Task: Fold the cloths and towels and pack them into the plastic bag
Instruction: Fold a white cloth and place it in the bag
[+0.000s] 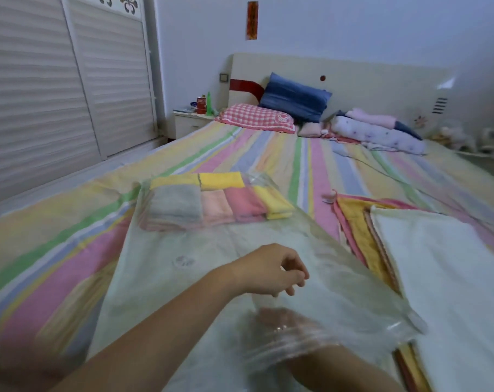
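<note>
A large clear plastic bag [183, 264] lies flat on the striped bed sheet [56, 250], with its mouth at the near end. Deep in its far end sits a tidy block of folded cloths [220, 205]: a grey cloth [175, 205] on the left, pink ones in the middle, yellow ones along the far and right sides.

The left hand [271, 270] hangs over the near part of the bag with its fingers curled downward, pinching the bag's upper film, which lifts toward the fingertips. The right hand [285, 323] is inside the bag's mouth and shows only as a blur through the wrinkled plastic; whether its fingers are spread or curled cannot be told.

Just right of the bag, a white towel [452, 264] tops a flat stack, with a yellow towel [361, 236] and pink edges showing beneath. Far off, a red-checked pillow [254, 118] and a blue pillow [294, 97] rest at the headboard.
</note>
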### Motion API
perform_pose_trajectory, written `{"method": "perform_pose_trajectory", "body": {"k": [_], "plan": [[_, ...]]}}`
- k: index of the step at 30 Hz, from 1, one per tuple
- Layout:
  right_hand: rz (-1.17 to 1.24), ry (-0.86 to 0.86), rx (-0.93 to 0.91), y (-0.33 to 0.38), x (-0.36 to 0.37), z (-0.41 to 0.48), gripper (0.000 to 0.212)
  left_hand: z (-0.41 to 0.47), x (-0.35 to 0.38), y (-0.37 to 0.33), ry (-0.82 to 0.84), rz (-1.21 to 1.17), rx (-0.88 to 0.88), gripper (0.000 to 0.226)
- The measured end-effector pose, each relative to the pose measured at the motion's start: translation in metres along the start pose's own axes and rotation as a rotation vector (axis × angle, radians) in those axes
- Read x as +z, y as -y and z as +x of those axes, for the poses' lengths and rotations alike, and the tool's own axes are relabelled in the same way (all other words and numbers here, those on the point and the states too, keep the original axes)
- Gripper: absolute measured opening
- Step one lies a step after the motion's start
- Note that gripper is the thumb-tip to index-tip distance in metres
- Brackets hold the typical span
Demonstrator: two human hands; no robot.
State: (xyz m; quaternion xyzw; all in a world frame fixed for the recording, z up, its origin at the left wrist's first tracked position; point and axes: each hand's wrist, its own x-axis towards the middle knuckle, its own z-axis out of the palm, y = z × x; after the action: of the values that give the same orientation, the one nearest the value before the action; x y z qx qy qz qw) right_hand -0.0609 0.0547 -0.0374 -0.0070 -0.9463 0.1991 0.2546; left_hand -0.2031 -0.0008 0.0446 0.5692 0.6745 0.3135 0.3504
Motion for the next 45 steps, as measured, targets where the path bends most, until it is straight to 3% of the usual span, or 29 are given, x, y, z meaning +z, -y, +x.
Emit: {"method": "perform_pose_trajectory", "body": {"k": [2,5,9,12,15,18,22,25,32,35,37,41,45], "plan": [[-0.065,0.048,0.133,0.007,-0.025,-0.024,0.072,0.016,0.025,-0.006,0.054,0.059,-0.054,0.017],[-0.001,0.166,0.403,0.013,-0.067,-0.075,0.039,0.034,0.063,-0.011,0.128,0.160,-0.140,0.020],[-0.090,0.015,0.602,0.013,-0.113,-0.124,0.030,0.048,0.109,-0.003,0.219,0.268,-0.236,0.015],[-0.291,-0.004,0.655,0.008,-0.142,-0.161,0.024,0.054,0.130,-0.006,0.147,0.626,-0.137,0.009],[-0.336,0.093,0.737,0.006,-0.163,-0.190,0.005,0.054,0.150,-0.030,0.011,0.618,0.073,0.012],[-0.346,0.247,0.762,0.010,-0.167,-0.213,0.035,0.041,0.176,-0.061,-0.043,0.517,0.393,0.011],[-0.392,0.336,0.606,0.016,-0.152,-0.243,0.063,0.018,0.202,-0.070,0.138,0.575,0.662,0.018],[-0.397,0.297,0.560,0.018,-0.145,-0.256,0.060,0.013,0.214,-0.057,0.190,0.630,0.708,0.033],[-0.154,0.171,0.769,0.018,-0.159,-0.249,0.021,0.008,0.218,-0.050,0.168,0.696,0.720,0.054],[-0.120,0.062,0.862,0.016,-0.158,-0.247,0.020,0.007,0.218,-0.055,0.141,0.622,0.664,0.047],[-0.135,0.021,0.896,0.017,-0.157,-0.245,0.019,0.008,0.217,-0.057,0.098,0.483,0.597,0.031],[-0.227,0.002,0.899,0.025,-0.157,-0.242,0.013,0.014,0.214,-0.063,-0.001,0.184,0.475,0.026],[-0.366,-0.008,0.964,0.027,-0.166,-0.250,0.040,0.025,0.207,-0.083,-0.044,-0.064,0.438,0.029]]}}
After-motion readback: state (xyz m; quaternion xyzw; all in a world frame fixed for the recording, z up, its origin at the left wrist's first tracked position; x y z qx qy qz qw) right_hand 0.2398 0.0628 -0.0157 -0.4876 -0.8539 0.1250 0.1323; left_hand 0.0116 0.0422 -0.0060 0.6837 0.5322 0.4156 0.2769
